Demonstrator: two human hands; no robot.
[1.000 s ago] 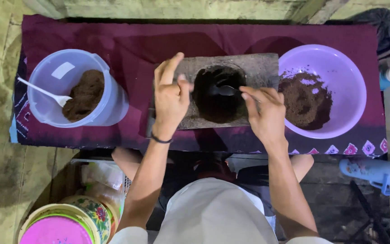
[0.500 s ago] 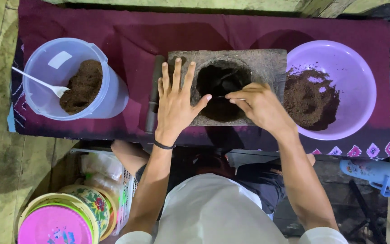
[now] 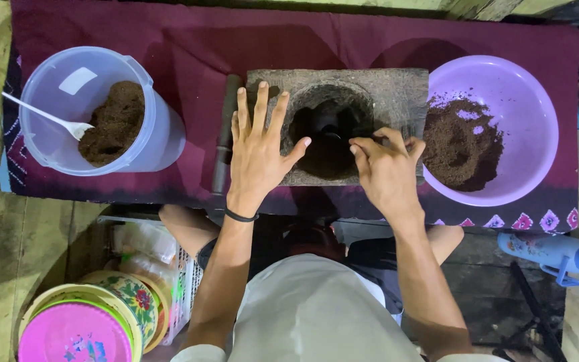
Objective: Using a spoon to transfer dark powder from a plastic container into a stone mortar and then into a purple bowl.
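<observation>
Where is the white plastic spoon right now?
In the head view, far left: the white plastic spoon rests inside the clear plastic tub, its bowl touching the brown powder.

A rough, matt stone mortar [image 3: 397, 90] holds dark crumbly powder [image 3: 326, 151], the purple bowl [image 3: 524, 100] and clear jug [image 3: 55, 87] look smooth glossy plastic, and the maroon cloth [image 3: 189, 40] is matt.

Clear plastic packets [image 3: 143, 243]: lower left of the frame, stacked in a white basket [image 3: 183, 289] — contents too blurred to tell.
Sticker [image 3: 77, 80]: upper left, a pale rectangular patch on the wall of the clear plastic tub [image 3: 162, 137] — plain, slightly tilted.
Signs and screens: none in view.
</observation>
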